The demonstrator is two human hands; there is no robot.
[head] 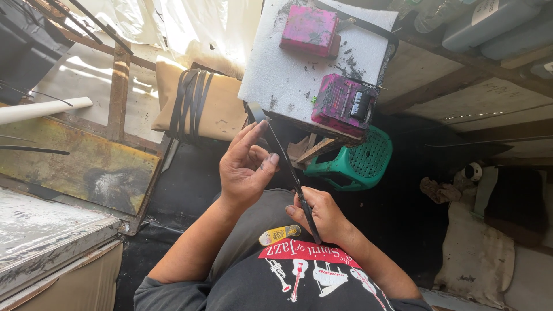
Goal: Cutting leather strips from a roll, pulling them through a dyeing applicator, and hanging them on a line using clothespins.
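Holding: a thin black strip (286, 167) runs on a slant between my two hands, from up near the white foam board (299, 63) down toward my lap.
Strip, upper end: it passes just beside my left hand (246, 167), lying across the fingertips and against the thumb.
Strip, lower end: it goes through my right hand (322, 214) and comes out below the knuckles, over my dark shirt.
Pink blocks: two stained pink blocks sit on the foam board, one (309, 30) near its far edge, the other (344, 105) at the near corner with a small black part on it.
Bundle: several black bands are wrapped around a tan cushion (199, 103), left of the board.
Stool: a green plastic stool (357, 161) with a holed seat lies under the board's near corner.
Left hand: half open, fingers raised and loosely curled, thumb pressing the strip (a light pinch, not a fist).
Right hand: clenched around the strip's lower part, knuckles up.
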